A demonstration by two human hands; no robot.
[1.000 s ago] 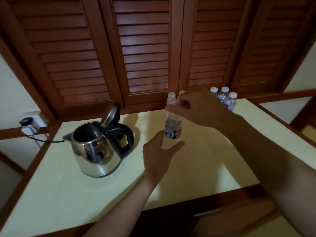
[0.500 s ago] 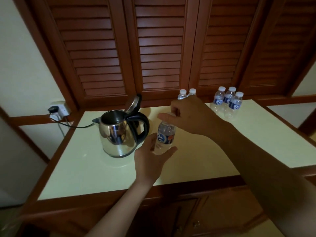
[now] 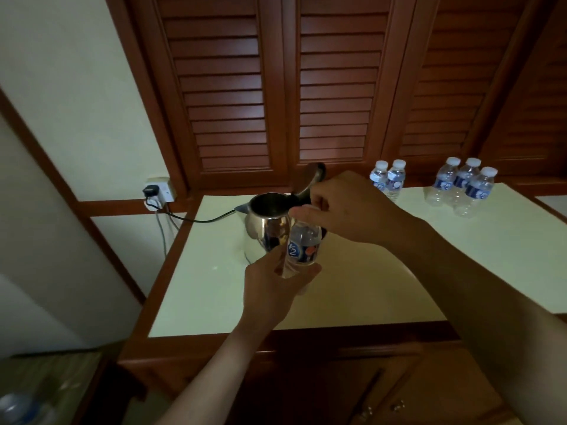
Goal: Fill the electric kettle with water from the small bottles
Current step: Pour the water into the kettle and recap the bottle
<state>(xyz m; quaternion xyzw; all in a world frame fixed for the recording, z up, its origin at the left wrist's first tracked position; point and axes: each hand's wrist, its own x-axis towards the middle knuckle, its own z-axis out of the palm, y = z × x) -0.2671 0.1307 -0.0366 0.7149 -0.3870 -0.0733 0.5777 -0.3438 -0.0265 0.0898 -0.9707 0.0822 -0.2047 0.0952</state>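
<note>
A steel electric kettle (image 3: 266,221) stands on the pale counter (image 3: 352,289) with its lid (image 3: 308,179) tipped up and its mouth showing. In front of it my left hand (image 3: 270,289) grips the lower body of a small water bottle (image 3: 302,245) with a blue label. My right hand (image 3: 346,210) is closed over the top of that same bottle, hiding the cap. Two small bottles (image 3: 387,178) stand at the back of the counter, and three more (image 3: 463,185) stand further right.
The kettle's black cord (image 3: 199,219) runs left to a wall socket (image 3: 158,191). Louvred wooden doors (image 3: 306,87) rise behind the counter. Cabinet doors with knobs (image 3: 383,406) sit below it. Another bottle (image 3: 18,409) lies low at the far left.
The view pulled back and swung left, so the kettle now sits behind the held bottle. Both hands kept their hold on the bottle, which moved closer to the kettle.
</note>
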